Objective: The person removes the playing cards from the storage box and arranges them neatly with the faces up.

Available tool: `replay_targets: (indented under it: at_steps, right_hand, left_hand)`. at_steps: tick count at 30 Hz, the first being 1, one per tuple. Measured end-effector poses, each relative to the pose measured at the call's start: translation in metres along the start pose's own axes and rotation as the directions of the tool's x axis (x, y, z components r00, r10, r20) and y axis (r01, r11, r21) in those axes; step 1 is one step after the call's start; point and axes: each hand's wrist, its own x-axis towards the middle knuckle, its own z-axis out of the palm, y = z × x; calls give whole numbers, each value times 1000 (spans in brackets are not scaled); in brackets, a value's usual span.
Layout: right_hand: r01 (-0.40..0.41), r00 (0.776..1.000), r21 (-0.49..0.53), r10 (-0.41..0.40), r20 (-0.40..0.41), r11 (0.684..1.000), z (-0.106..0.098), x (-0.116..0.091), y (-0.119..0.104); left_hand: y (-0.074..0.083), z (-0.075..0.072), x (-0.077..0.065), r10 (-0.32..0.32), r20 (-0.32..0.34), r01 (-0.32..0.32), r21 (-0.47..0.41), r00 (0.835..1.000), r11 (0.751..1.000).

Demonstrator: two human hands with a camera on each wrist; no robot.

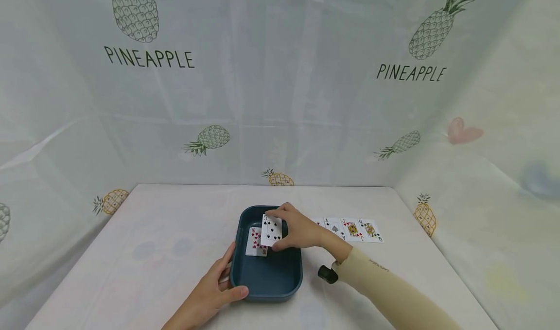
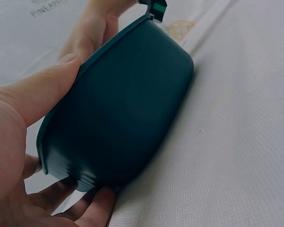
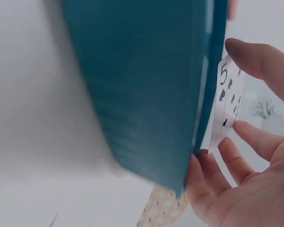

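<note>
A dark blue-green rectangular tray (image 1: pixel 267 281) stands on the table. My left hand (image 1: pixel 213 284) grips its left side, with the thumb at the near-left corner; in the left wrist view the fingers curl along the tray wall (image 2: pixel 118 99). Over the tray's far part, my right hand (image 1: pixel 297 227) pinches a five of spades playing card (image 1: pixel 271 231) between thumb and fingers. The right wrist view shows this card (image 3: pixel 222 111) beside the rim. A ten of hearts (image 1: pixel 252 242) lies face up inside the tray, partly covered by the held card.
Right of the tray, face-up cards lie in a row: an ace of spades (image 1: pixel 334 227), a jack (image 1: pixel 352 230), a queen (image 1: pixel 371 231), and another partly hidden behind my right hand. A pale cloth covers the table (image 1: pixel 183 223); a pineapple-print curtain (image 1: pixel 280 77) hangs behind.
</note>
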Motion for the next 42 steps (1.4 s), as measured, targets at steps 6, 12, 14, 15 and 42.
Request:
replay_targets:
  at_steps: [6, 12, 14, 15, 42]
  right_hand:
    - [-30, 999, 35, 31, -29, 999, -24, -24, 14]
    - [-30, 998, 5, 30, -47, 1000, -47, -51, 36]
    - [-34, 999, 8, 35, -42, 999, -53, -60, 46]
    - [-36, 999, 5, 36, -38, 999, -56, -64, 52]
    - [-281, 960, -121, 279, -33, 952, -129, -173, 188]
  left_hand:
    - [2, 1, -1, -11, -27, 12, 22, 1000, 1000]
    - [3, 1, -2, -17, -28, 18, 21, 999, 1000]
    - [2, 1, -2, -16, -28, 17, 20, 999, 1000]
    - [2, 1, -2, -15, -26, 15, 16, 1000, 1000]
    - [0, 1, -1, -18, -30, 19, 27, 999, 999]
